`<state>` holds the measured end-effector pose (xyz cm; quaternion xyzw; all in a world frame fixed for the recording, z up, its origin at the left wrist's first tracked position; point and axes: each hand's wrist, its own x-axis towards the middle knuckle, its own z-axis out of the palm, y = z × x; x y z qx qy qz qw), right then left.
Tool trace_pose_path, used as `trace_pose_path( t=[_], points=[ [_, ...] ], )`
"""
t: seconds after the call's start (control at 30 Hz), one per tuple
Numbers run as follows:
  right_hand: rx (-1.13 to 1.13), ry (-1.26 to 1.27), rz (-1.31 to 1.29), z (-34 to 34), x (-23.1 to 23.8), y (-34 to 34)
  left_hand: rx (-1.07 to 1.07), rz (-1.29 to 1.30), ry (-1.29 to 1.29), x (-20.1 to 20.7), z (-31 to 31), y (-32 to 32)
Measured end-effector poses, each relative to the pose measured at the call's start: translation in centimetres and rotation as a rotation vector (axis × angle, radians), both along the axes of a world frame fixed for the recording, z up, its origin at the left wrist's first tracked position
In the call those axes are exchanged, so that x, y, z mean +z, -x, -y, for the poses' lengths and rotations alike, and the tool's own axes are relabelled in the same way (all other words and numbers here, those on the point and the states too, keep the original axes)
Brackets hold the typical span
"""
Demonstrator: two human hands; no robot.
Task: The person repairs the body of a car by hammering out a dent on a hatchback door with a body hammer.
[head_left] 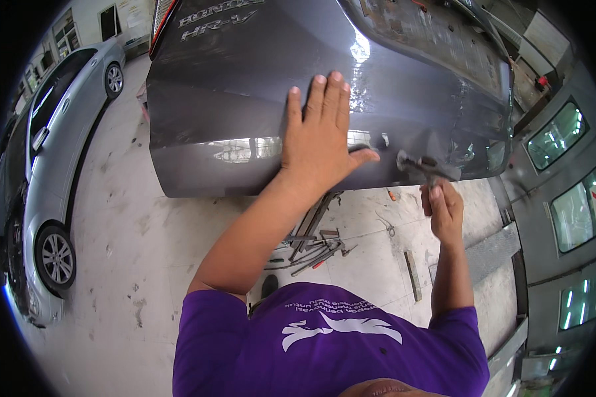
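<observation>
The left hand [316,139] is laid flat on the panel [212,99], near the middle of its lower part, with the fingers pointed up it, slightly parted, and the thumb stretched out to the right. By the right hand [446,212], whose fingers are curled together around the handle, a hammer [422,167] is gripped at the panel's lower edge, right of the left hand. Whether the panel is touched by the hammer's head cannot be told, since the head is blurred.

The panel is spread in front of both hands. It is painted dark grey and glossy, streaked with bright reflections; dull, scuffed patches are seen toward its right side. It is marked with chrome lettering at the upper left and cut by an opening at the upper right. The hammer is dark, with a rounded face turned left.

Below the panel, loose tools [321,253] are scattered on the floor [132,245]. A silver car [79,119] is parked left of the panel.
</observation>
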<state>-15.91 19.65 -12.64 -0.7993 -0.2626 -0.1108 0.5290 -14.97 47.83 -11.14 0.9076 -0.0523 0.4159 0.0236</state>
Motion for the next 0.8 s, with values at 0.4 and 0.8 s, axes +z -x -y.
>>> trace_pose_path(
  t=[0.4, 0.8],
  points=[
    [-0.122, 0.251, 0.372, -7.6, 5.9, -2.9, -0.081, 0.047, 0.046, -1.0, -8.2, 2.9],
    [-0.039, 0.474, 0.435, -11.1, 9.3, -2.8, -0.001, 0.144, 0.011, -2.1, -10.9, 4.0]
  ],
)
